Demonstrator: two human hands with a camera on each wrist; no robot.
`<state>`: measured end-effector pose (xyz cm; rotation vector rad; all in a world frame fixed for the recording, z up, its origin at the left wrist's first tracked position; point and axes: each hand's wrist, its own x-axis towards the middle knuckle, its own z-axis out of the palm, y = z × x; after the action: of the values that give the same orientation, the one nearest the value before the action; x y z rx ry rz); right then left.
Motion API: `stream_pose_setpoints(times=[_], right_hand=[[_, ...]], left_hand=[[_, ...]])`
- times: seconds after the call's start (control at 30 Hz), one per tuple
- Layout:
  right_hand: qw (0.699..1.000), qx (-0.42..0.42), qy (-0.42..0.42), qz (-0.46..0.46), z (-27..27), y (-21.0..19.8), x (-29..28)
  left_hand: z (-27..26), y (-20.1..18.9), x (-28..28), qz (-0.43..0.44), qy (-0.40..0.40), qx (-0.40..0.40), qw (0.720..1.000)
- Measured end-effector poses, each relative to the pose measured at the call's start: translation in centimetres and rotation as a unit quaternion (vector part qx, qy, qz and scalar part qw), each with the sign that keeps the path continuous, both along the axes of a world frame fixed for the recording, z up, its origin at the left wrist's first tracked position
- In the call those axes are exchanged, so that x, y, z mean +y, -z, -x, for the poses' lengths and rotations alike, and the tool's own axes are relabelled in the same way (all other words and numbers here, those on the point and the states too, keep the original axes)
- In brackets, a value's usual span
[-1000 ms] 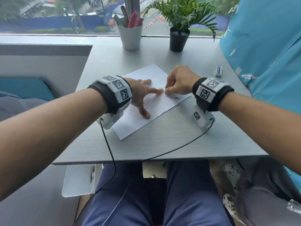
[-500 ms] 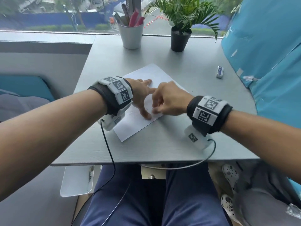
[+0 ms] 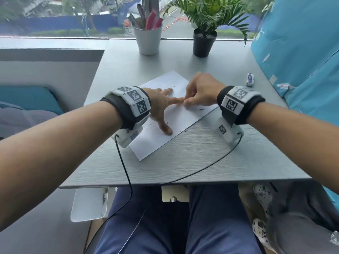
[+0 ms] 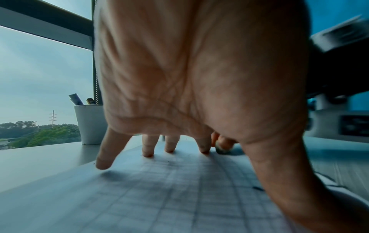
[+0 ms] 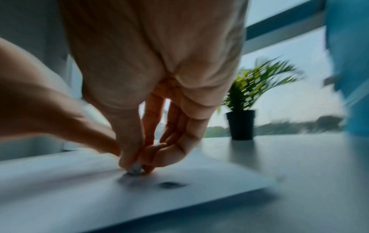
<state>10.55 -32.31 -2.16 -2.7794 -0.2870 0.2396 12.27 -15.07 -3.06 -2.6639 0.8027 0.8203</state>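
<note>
Greyish eraser stub (image 5: 135, 170) within right grip (image 3: 201, 90), low against white paper (image 3: 183, 118).

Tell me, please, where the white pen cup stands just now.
In the head view the white pen cup stands at the far edge of the table, just left of the potted plant.

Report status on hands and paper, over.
Left hand flat, pressing paper. Right hand pinching small grey nub against it. Dark crumbs on paper nearby.
</note>
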Motion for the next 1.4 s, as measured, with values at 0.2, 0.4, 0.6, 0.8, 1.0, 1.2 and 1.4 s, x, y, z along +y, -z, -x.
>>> stream_pose_setpoints(times=[0.2, 0.4, 0.6, 0.8, 1.0, 1.2, 1.4], right_hand=[[0.994, 0.049, -0.096, -0.018, 3.9, 1.0, 3.0], [1.000, -0.014, 0.005, -0.005, -0.5, 0.2, 0.1], [0.993, 0.049, -0.108, -0.021, 2.7, 0.5, 2.5], [0.999, -0.001, -0.044, -0.008, 0.6, 0.7, 1.9], [0.998, 0.032, -0.049, -0.021, 0.9, -0.1, 1.9], [0.998, 0.024, -0.061, -0.016, 2.4, 0.5, 3.3], [1.000, 0.005, -0.002, -0.008, -1.0, -0.1, 0.8]], left_hand=[[-0.7, 0.5, 0.4, 0.007, 0.006, 0.019, 1.000], [-0.3, -0.1, 0.1, 0.003, -0.005, 0.008, 1.000], [-0.6, 0.2, 0.5, -0.004, 0.003, 0.023, 1.000], [-0.5, 0.3, 0.3, 0.013, -0.014, 0.024, 1.000], [-0.8, 0.7, 0.5, 0.016, -0.002, 0.028, 0.999], [-0.8, 0.6, 0.5, 0.020, -0.007, 0.028, 0.999], [-0.6, 0.5, 0.7, 0.025, -0.006, 0.019, 0.999]])
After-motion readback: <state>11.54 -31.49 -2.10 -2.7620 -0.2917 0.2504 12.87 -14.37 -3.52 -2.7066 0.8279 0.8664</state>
